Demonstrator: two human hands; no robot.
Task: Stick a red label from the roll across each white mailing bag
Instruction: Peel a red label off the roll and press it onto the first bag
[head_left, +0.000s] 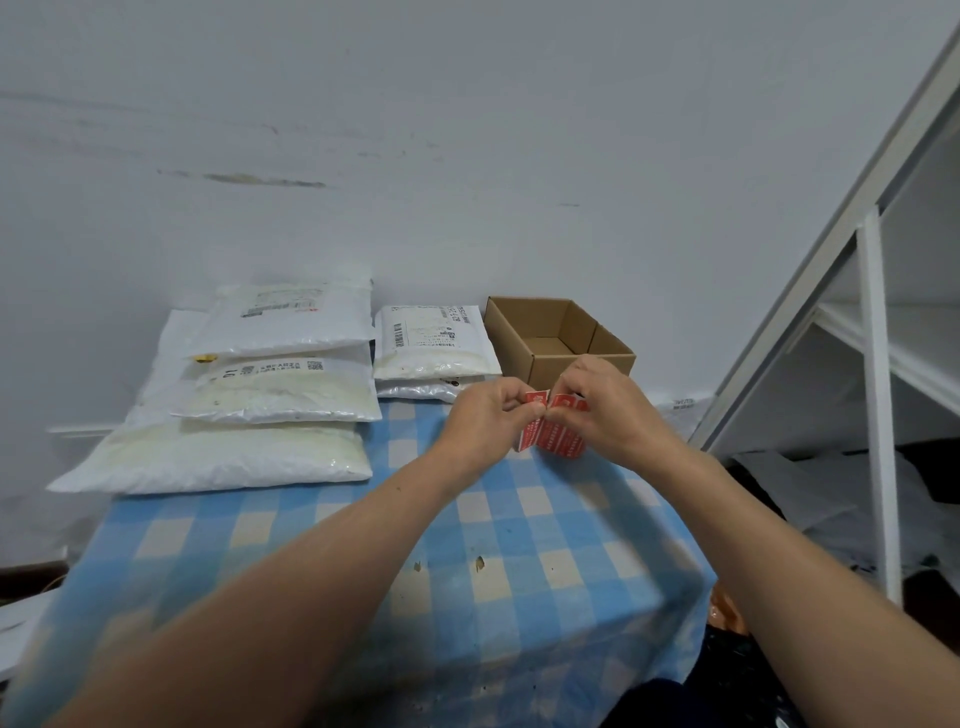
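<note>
**Checked blue-and-white worktop: label being peeled, no bag done**

Fingers of the left hand and right hand pinch the top edge of a red printed label strip, apparently parting one label. Beyond the left fingers, white plastic mailing bags lie in two stacks. None shows red, so all seem left to do. Behind the right fingers stands an open brown cardboard box.

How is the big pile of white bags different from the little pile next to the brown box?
The big pile has about four bags; the little pile shows two. The big pile's bags are wider and stick out past the table's left edge; the little pile sits beside the brown box. Both are white with printed shipping labels on top.
</note>
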